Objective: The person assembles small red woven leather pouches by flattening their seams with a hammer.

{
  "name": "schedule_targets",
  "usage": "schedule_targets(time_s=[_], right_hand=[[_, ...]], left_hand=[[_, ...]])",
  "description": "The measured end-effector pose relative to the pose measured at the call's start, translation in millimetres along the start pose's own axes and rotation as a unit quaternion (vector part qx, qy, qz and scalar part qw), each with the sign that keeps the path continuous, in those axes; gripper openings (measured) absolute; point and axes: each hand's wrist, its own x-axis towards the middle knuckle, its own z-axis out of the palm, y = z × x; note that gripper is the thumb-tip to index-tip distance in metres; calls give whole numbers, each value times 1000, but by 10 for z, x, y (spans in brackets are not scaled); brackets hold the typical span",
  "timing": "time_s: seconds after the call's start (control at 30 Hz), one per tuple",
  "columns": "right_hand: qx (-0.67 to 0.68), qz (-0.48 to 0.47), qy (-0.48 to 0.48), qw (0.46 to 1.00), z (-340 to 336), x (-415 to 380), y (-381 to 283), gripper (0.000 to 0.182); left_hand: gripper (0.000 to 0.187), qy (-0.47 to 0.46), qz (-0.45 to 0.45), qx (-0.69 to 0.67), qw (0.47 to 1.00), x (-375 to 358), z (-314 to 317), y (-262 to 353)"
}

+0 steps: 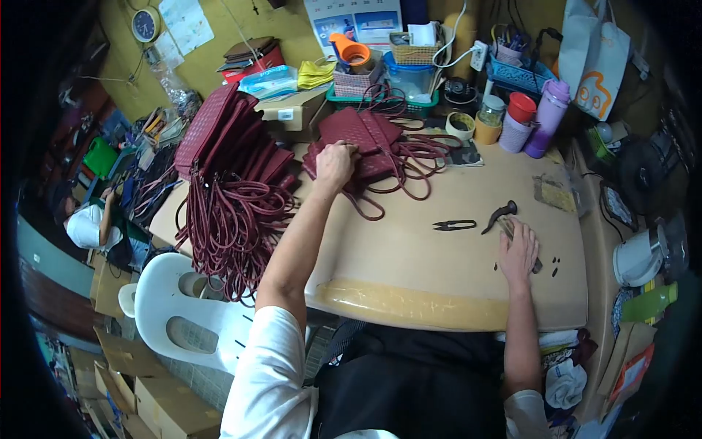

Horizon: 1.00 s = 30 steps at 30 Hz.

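My left hand (336, 164) reaches to the smaller pile of maroon woven pouches (376, 143), its fingers closed on the edge of a pouch. Thin maroon straps (417, 164) trail from that pile. My right hand (519, 252) lies over the wooden handle of a hammer (503, 212), fingers apart, with the dark head showing beyond them. Black thread snips (454, 225) lie left of the hammer. Several small dark pieces (554, 272) are beside my right hand. A larger stack of maroon pouches (234, 139) stands at the left, its straps hanging over the table edge.
Baskets, jars and a purple bottle (548, 117) line the table's back. A plastic packet (554, 192) lies at the right. A white chair (183, 314) stands at the front left, near cardboard boxes (172, 406). Another person in a white cap (85, 225) is at the far left.
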Motion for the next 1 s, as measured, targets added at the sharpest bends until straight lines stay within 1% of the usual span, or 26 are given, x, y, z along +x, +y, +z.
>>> schedule_targets(time_s=[0.03,0.07,0.1,0.13,0.17,0.2,0.27,0.3,0.33,0.37,0.4,0.43,0.47,0.53,0.6,0.63,0.67,0.7,0.73,0.77,0.8,0.83,0.87,0.93,0.97,1.0], right_hand=[[7,-1,-3,1000,-5,7,-8,40],[15,-3,-5,1000,-4,12,-10,38],[16,2,-5,1000,4,16,4,38],[33,-10,35,999,18,15,25,36],[49,-21,74,996,30,1,41,33],[49,-15,72,996,23,-21,50,33],[124,-48,170,976,-24,-61,74,24],[120,-41,169,977,-44,-88,61,24],[184,-44,161,969,-66,-141,14,20],[246,-47,154,956,-84,-194,-44,17],[241,-41,153,958,-92,-221,-108,17],[265,-58,96,958,-94,-243,-197,15],[288,-77,37,954,-101,-264,-299,13],[307,-89,-11,948,-149,-278,-595,16],[407,-37,-112,906,-19,-289,-858,23],[408,-40,-113,905,59,-265,-1015,23],[385,-56,-116,914,138,-243,-1174,27],[361,-70,-118,922,189,-241,-1281,31],[362,-73,-119,921,208,-244,-1338,31],[390,-42,-181,902,223,-233,-1391,34],[416,-11,-243,876,251,-218,-1432,37],[491,-1,-283,824,287,-254,-1406,35],[491,-5,-285,823,275,-304,-1348,35],[573,-19,-266,775,113,-398,-1295,29],[652,-24,-227,723,109,-467,-1301,23],[650,-19,-230,723,34,-499,-1307,23]], left_hand=[[17,32,-2,26,999,27,-27,8],[17,49,-15,56,997,74,-76,-11],[15,118,23,64,991,71,-175,-57],[13,186,62,72,978,47,-329,-53],[10,259,103,13,960,-13,-455,-25],[8,328,143,-47,933,-143,-651,74],[16,297,188,-77,933,-696,-949,269],[23,236,237,-97,937,-1047,-1068,433],[22,-83,184,-42,978,-1435,-1109,465],[18,-96,292,-15,951,-1758,-1001,569],[18,-163,337,-63,925,-2111,-805,604],[16,-207,323,-152,911,-2330,-818,770],[22,-231,293,-224,900,-2458,-799,849],[37,-158,203,-258,931,-2550,-781,782],[42,-52,3,-297,953,-2537,-537,687],[45,-73,-74,-331,938,-2385,-582,705],[48,-72,-59,-263,960,-2274,-489,642],[48,-67,-76,-279,955,-2170,-384,633],[49,-61,-93,-295,949,-2076,-253,649],[49,-58,-94,-294,949,-1991,-47,604],[44,-63,-132,-418,897,-1918,188,537],[39,-66,-167,-533,827,-1853,242,549],[39,-62,-169,-532,827,-1860,266,561],[31,-131,-213,-666,702,-1826,37,753],[26,-112,-196,-642,732,-1828,-94,892],[25,-114,-190,-652,725,-1851,-190,1003]])
